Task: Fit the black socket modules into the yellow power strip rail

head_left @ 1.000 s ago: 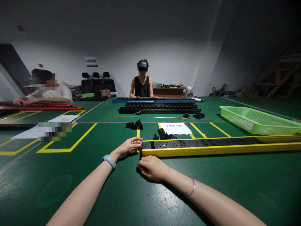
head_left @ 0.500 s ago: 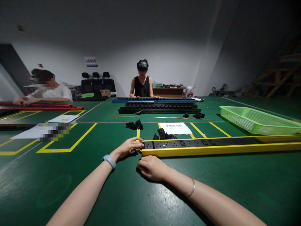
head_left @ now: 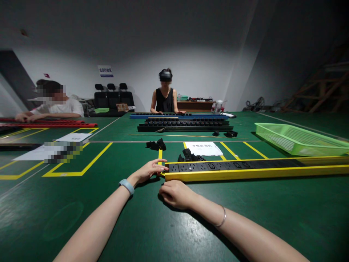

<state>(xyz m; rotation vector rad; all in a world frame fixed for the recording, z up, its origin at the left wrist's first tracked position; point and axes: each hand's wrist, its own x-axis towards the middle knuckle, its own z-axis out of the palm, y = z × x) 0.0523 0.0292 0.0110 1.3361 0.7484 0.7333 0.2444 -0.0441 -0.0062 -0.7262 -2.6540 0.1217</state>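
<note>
A long yellow rail lies across the table, with a row of black socket modules set in its channel. My left hand is at the rail's left end, fingers stretched out, a fingertip touching the endmost socket module. My right hand is closed and rests against the near side of the rail by the same end. What its curled fingers hold, if anything, is hidden. Behind the rail lie several loose black modules, and more black pieces sit beyond my left hand.
A green basket stands at the right. A white paper label lies behind the rail. Across the table a person stands by blue and black rails. Another person is at the left near red rails.
The endmost socket module has slid slightly right into the rail, closing the gap beside its neighbour. My left fingertips moved right with it. My right hand stayed in place.
</note>
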